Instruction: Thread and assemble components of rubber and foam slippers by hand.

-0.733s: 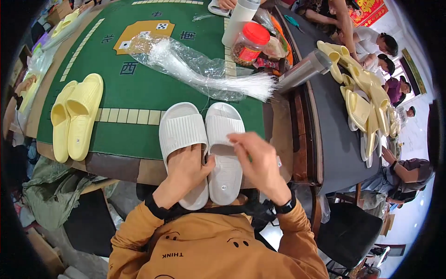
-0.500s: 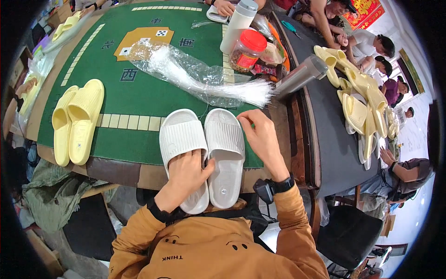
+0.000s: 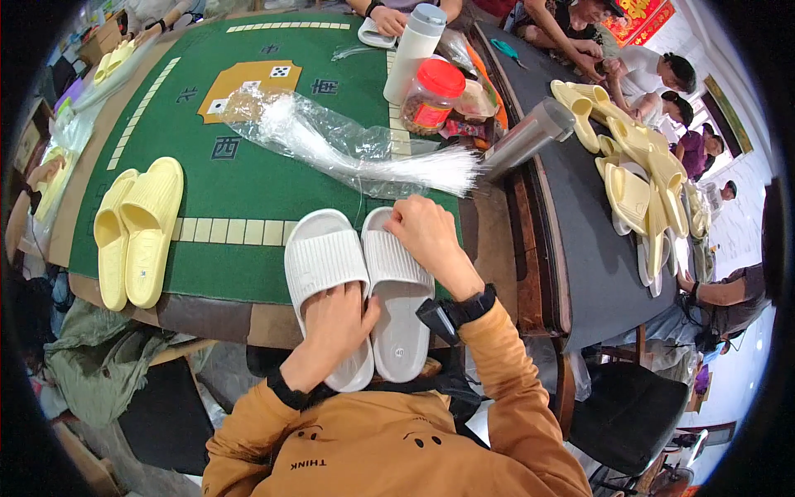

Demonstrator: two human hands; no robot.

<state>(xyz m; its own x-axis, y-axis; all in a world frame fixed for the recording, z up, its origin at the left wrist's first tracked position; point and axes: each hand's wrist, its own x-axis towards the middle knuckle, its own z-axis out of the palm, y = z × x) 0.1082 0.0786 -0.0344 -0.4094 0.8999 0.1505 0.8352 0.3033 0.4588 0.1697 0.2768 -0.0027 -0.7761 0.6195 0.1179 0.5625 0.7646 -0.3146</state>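
A pair of white slide slippers lies side by side at the table's near edge, toes pointing away from me: the left slipper (image 3: 327, 257) and the right slipper (image 3: 402, 331). My left hand (image 3: 335, 327) has its fingers tucked under the left slipper's strap, gripping it; the fingertips are hidden. My right hand (image 3: 431, 244) is closed with bent fingers over the toe opening of the right slipper. What its fingertips hold, if anything, is too small to make out. A thin clear strand (image 3: 360, 209) rises between the two toes. Just beyond lies a bundle of fine white plastic strands (image 3: 439, 170), partly in a clear bag.
A pair of yellow slippers (image 3: 149, 236) sits to the left on the green mat (image 3: 240, 277). At the right stand a white bottle (image 3: 410, 62), a red-lidded jar (image 3: 431, 99) and a grey tumbler (image 3: 530, 137). Yellow slippers (image 3: 633, 195) pile up on the dark table; other people work around.
My right hand has moved left, from beside the right slipper onto its toe. My left hand stays under the left slipper's strap. The view has shifted slightly.
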